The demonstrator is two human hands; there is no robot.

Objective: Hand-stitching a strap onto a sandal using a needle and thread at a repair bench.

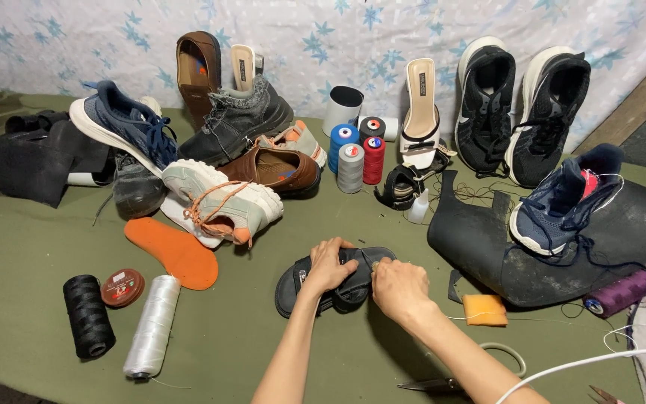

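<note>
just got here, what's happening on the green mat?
A person is working on a black sandal lying on the green mat. The left hand presses down on its strap, and the right hand pinches at the strap edge beside it. Shoes, thread spools, an orange insole and scissors lie around them.

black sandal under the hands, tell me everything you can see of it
The black slide sandal lies flat on the green cloth-covered table, its length running left to right. It looks like rubber or foam, with a dark footbed and a broad strap across it. The left hand presses on the strap, and the right hand pinches at its right end. A small pale mark shows on the left part. Its middle is hidden by the hands.
</note>
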